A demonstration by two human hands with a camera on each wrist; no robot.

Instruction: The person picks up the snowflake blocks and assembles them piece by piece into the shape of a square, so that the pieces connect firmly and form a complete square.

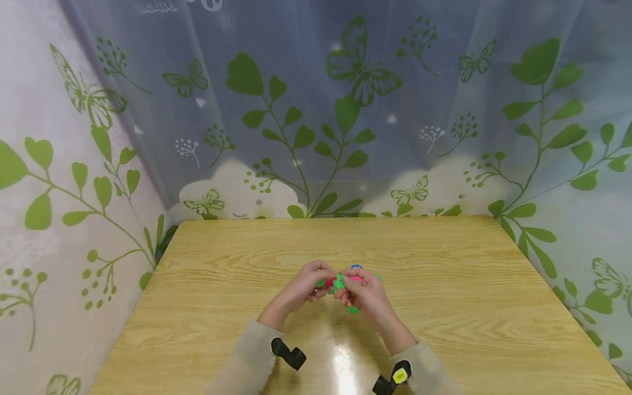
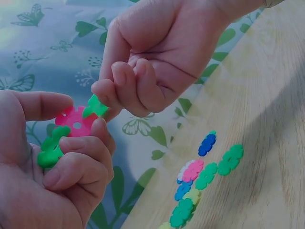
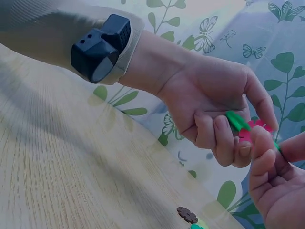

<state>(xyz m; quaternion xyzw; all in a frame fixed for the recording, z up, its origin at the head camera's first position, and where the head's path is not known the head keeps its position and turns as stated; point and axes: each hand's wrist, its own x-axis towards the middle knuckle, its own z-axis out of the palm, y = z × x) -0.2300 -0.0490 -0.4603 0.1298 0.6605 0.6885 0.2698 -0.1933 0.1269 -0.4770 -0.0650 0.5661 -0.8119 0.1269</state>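
In the left wrist view, my left hand [image 2: 71, 157] pinches a pink flower-shaped plastic disc [image 2: 76, 122] between thumb and fingers. A green flower disc [image 2: 50, 148] joins the pink one at an angle and lies against the fingers. My right hand [image 2: 162, 52] pinches a smaller-looking green disc [image 2: 95, 107] at the pink disc's edge, and its fingertips partly cover it. From the right wrist, the left hand [image 3: 209, 100] appears above the right hand [image 3: 281, 186], with the pink disc [image 3: 250, 131] between them. Both hands meet over the table in the head view.
Several loose flower discs lie on the wooden table [image 1: 237, 247], among them a blue one [image 2: 207, 144], a pink one [image 2: 193, 170] and a green one [image 2: 231, 160]. A brown disc [image 3: 187, 214] shows in the right wrist view. Leaf-patterned curtains [image 1: 296, 109] stand behind the table.
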